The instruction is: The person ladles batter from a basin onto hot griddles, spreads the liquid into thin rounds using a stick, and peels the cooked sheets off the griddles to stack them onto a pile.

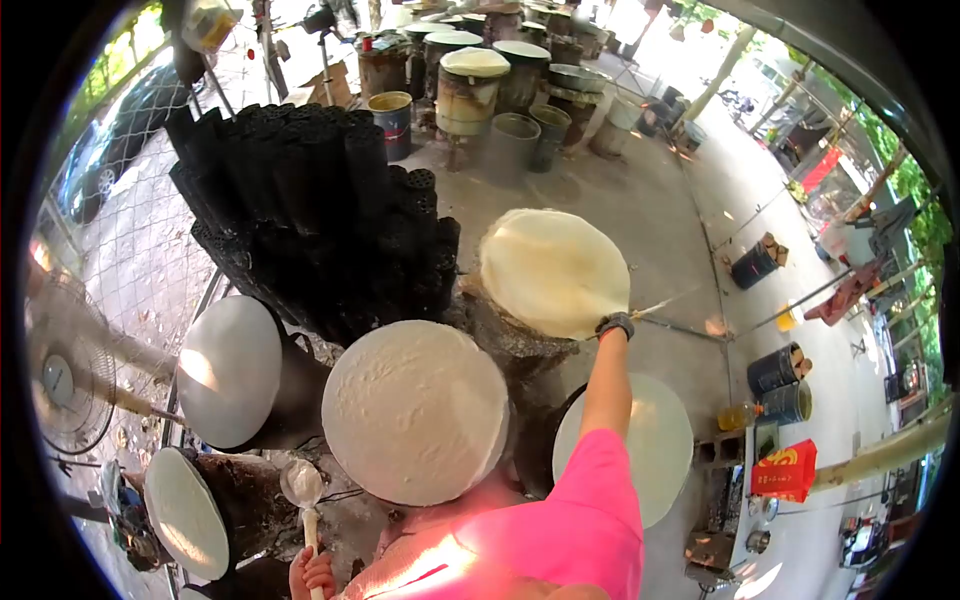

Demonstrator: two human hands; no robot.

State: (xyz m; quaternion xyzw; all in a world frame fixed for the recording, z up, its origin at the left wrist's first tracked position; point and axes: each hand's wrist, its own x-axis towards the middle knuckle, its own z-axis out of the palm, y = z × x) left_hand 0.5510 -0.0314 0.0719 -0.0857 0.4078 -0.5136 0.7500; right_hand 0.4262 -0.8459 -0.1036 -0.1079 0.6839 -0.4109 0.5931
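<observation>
Right hand at the rim of a thin pale crepe, left hand around a ladle.
The dark-gloved right hand (615, 323) is closed on the near edge of the round crepe (555, 265), which spreads beyond the griddles above a rough brown stand (530, 345); the glove probably guards against heat, and the edge grip likely lets the thin sheet lie flat. Whether the sheet fully rests there, I cannot tell. The bare left hand (312, 573) wraps the handle of the ladle (302, 484), bowl outward, seemingly kept clear of the batter-coated griddle (415, 412). Perforated coal briquettes (300, 190) stand stacked nearby, presumably handy as fuel.
</observation>
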